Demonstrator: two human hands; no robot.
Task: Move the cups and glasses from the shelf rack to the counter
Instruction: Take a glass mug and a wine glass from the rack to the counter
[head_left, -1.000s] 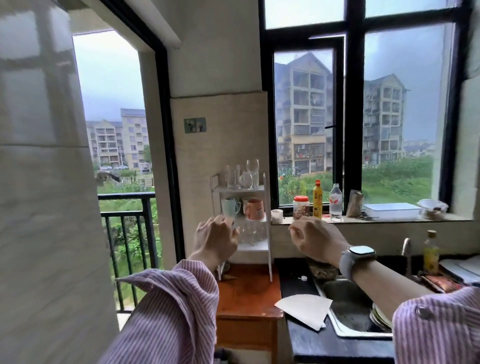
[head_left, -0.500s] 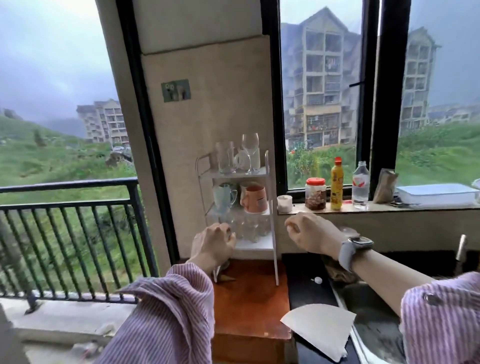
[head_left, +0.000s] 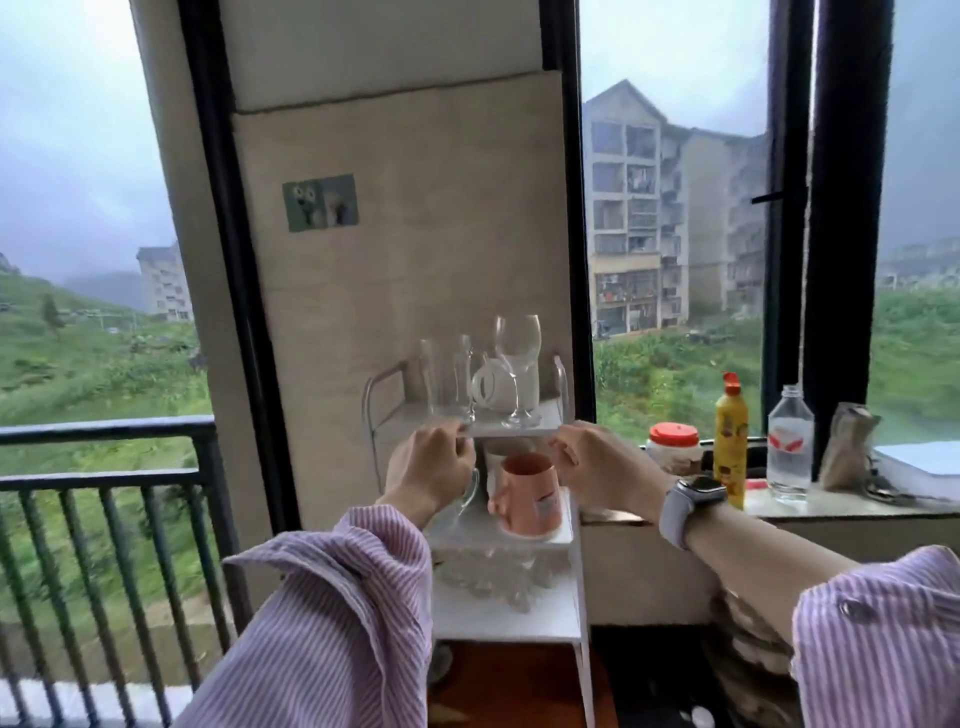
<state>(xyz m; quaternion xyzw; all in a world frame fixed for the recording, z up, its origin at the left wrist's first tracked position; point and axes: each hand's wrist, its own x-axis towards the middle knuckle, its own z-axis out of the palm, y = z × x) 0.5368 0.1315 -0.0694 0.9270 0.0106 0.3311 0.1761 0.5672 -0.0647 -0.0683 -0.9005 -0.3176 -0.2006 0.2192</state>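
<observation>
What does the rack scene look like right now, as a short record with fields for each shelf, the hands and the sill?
top shelf: clear stemmed wine glass, tall clear tumblers, white ceramic mug lying on its side
middle shelf: orange-pink plastic mug, clear glass-handled cup partly hidden behind the left hand
lower shelf: cluster of small clear glasses, blurred
left hand: raised at the top shelf's front edge, holding nothing
right hand: raised at the same edge, holding nothing
window sill: red-lidded jar, yellow squeeze bottle, clear water bottle
</observation>
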